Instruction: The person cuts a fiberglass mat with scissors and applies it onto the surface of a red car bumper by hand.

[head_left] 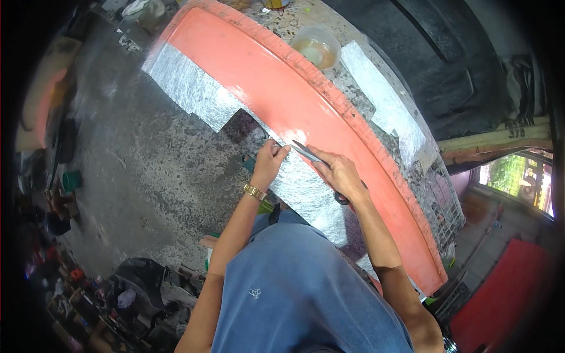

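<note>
A long curved salmon-pink moulded panel (253,62) with a raised rim lies across the worktable. White fibreglass mat (306,191) runs along its near edge. My left hand (272,163), with a gold-coloured watch on the wrist, pinches the mat's edge between thumb and fingers. Scissors (305,152) are in my right hand (342,172), fingers wrapped round the dark handles. Their blades point up and left over the panel, close to my left fingertips; I cannot tell whether they touch the mat. More mat (191,76) covers the panel's far left part, beside a dark patch (240,125).
Behind the panel stand a clear plastic bowl (318,48) with cloudy liquid and a loose strip of white mat (376,88). A large black panel (441,70) is at the far right. On the left are a green bucket (72,180) and another person (57,219).
</note>
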{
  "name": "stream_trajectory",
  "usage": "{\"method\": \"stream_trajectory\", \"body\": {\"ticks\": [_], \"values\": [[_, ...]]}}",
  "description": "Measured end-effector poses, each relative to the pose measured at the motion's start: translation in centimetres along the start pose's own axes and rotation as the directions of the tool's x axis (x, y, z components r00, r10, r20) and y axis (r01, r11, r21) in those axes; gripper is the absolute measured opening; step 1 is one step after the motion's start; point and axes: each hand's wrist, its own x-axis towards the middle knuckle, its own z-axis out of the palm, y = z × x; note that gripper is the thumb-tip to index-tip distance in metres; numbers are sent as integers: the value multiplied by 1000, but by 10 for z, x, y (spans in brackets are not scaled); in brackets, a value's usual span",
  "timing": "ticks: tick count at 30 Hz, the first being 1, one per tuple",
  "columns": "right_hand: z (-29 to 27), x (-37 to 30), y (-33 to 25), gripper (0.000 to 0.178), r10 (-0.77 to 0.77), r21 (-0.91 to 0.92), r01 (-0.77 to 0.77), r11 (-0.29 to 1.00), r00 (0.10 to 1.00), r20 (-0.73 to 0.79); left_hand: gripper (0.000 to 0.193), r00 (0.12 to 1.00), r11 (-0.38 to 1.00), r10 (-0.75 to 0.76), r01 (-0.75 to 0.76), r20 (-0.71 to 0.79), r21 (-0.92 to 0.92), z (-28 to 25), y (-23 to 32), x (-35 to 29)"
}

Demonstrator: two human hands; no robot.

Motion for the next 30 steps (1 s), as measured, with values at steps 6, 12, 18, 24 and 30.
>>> {"method": "stream_trajectory", "body": {"ticks": [6,12,18,24,30], "values": [[-1,2,1,41,-49,-69,50,996,999,12,34,1000,998,19,-19,-5,53,-2,-6,0],[-9,10,-1,39,-142,-216,145,966,989,29,41,1000,990,-18,21,-18,140,-2,0,-3],[-17,15,-14,35,-118,-261,135,956,990,78,41,999,996,-33,33,-4,86,-3,9,-5],[-26,18,3,38,-82,-55,89,994,989,122,44,993,993,-119,119,-10,6,-2,7,-2],[-51,-5,17,43,130,331,-159,930,986,108,58,984,980,-165,171,-64,99,3,16,-1]]}}
